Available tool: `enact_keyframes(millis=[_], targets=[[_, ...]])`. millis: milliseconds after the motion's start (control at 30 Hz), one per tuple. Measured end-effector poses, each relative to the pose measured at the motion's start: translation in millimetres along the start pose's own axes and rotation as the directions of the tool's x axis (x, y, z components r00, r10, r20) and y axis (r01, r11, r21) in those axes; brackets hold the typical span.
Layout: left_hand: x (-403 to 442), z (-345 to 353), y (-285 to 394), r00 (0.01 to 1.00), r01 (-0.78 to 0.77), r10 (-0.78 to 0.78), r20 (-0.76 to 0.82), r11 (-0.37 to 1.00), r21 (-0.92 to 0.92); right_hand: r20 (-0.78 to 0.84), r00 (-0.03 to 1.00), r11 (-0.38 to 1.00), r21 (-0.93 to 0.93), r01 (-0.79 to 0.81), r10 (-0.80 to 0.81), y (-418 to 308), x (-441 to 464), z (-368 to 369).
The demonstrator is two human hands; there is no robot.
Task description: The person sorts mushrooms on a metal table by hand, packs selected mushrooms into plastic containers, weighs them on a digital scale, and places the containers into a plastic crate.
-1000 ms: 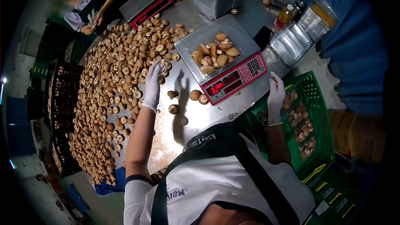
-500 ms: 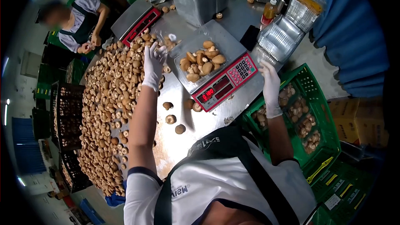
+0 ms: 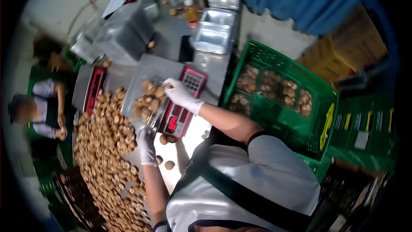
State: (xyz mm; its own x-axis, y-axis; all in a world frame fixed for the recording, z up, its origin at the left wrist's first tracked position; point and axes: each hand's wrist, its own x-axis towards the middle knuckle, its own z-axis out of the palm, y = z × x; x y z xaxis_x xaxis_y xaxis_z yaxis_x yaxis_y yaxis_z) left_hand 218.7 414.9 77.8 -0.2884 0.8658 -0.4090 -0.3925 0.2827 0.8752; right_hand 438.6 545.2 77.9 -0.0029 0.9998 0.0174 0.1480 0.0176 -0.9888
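On the scale (image 3: pixel 175 122) with the red keypad panel sits a clear plastic tray (image 3: pixel 159 118) filled with brown mushrooms (image 3: pixel 148 99). My right hand (image 3: pixel 182 96), in a white glove, reaches across the scale panel, its bent fingers closed at the tray's upper right edge. At the tray's lower corner is my gloved left hand (image 3: pixel 147 147), with fingers closed on the clear plastic rim. Motion blur hides the fingertips, and I cannot tell whether the tray is lifted. A few loose mushrooms (image 3: pixel 169 165) lie below the scale.
A large mushroom pile (image 3: pixel 107 159) covers the table's left side. On the right, a green crate (image 3: pixel 274 133) holds several packed trays. Stacked clear containers (image 3: pixel 122 32), a bottle (image 3: pixel 190 13) and a second scale (image 3: pixel 95 88) stand farther back. A co-worker (image 3: pixel 45 107) is at the left.
My view has turned to the right. My right hand has left the stacked clear trays for the tray on the scale. My left hand has come from the mushroom pile to the tray's corner.
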Motion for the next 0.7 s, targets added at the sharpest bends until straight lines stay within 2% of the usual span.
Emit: enact_keyframes(millis=[33, 100, 133, 200, 233, 267, 300, 333, 367, 433, 500, 567, 600, 633, 700], targets=[[5.6, -8.7, -4.8, 0.999, -0.027, 0.028, 0.031, 0.999, -0.026, 0.04, 0.996, 0.984, 0.159, -0.084, 0.078, -5.6, -3.7, -3.3], [1.7, -1.1, -2.8, 0.997, -0.065, 0.062, 0.049, 0.996, 0.068, 0.026, 0.993, 0.941, 0.318, -0.117, 0.115, -2.1, -8.1, -2.2], [0.7, 5.3, -4.1, 0.997, -0.081, 0.081, 0.008, 0.993, 0.081, 0.006, 0.994, 0.939, 0.327, -0.105, 0.109, 1.8, -10.5, -1.9], [-10.3, 20.2, -3.4, 0.985, -0.167, 0.163, 0.06, 0.983, 0.079, 0.006, 0.991, 0.912, 0.392, -0.125, 0.133, 0.0, -23.1, -13.0], [-22.7, 38.0, -2.8, 0.972, -0.224, 0.22, 0.078, 0.973, 0.051, 0.106, 0.974, 0.816, 0.533, -0.225, 0.199, 3.5, -28.4, -22.8], [-50.4, 81.9, 7.8, 0.958, -0.287, 0.286, 0.038, 0.956, 0.06, 0.009, 0.984, 0.796, 0.586, -0.151, 0.179, 3.7, -40.4, -29.9], [-52.8, 86.8, -3.4, 0.94, -0.339, 0.33, 0.084, 0.933, 0.12, -0.087, 0.983, 0.775, 0.627, -0.073, 0.163, -0.6, -54.1, -39.1], [-60.9, 95.3, -9.9, 0.927, -0.361, 0.329, 0.18, 0.912, 0.194, -0.013, 0.923, 0.624, 0.74, -0.25, 0.385, -20.9, -67.5, -58.8], [-69.8, 105.2, -17.1, 0.907, -0.391, 0.321, 0.272, 0.883, 0.261, 0.052, 0.864, 0.398, 0.873, -0.283, 0.5, -14.3, -72.4, -65.4], [-82.8, 129.5, -40.6, 0.842, -0.347, 0.203, 0.499, 0.913, 0.214, 0.16, 0.96, 0.257, 0.941, -0.219, 0.231, 8.7, -90.4, -94.1], [-103.4, 153.3, -37.5, 0.715, -0.43, -0.002, 0.699, 0.787, 0.442, 0.125, 0.957, 0.249, 0.949, -0.193, 0.263, 18.9, -107.9, -151.7], [-117.5, 158.9, -31.3, 0.642, -0.613, 0.054, 0.765, 0.635, 0.47, -0.016, 0.916, 0.473, 0.86, -0.191, 0.4, 16.4, -142.3, -217.1], [-115.6, 154.4, -29.8, 0.631, -0.62, 0.067, 0.773, 0.643, 0.45, -0.157, 0.943, 0.603, 0.796, -0.054, 0.292, 19.8, -155.5, -243.6], [-112.1, 145.3, -26.9, 0.623, -0.624, 0.082, 0.778, 0.651, 0.432, -0.224, 0.878, 0.658, 0.742, -0.128, 0.423, 59.1, -166.8, -274.3], [-98.4, 116.0, -28.7, 0.672, -0.598, 0.103, 0.733, 0.659, 0.456, -0.324, 0.8, 0.739, 0.641, -0.207, 0.505, 71.6, -206.2, -315.1]])
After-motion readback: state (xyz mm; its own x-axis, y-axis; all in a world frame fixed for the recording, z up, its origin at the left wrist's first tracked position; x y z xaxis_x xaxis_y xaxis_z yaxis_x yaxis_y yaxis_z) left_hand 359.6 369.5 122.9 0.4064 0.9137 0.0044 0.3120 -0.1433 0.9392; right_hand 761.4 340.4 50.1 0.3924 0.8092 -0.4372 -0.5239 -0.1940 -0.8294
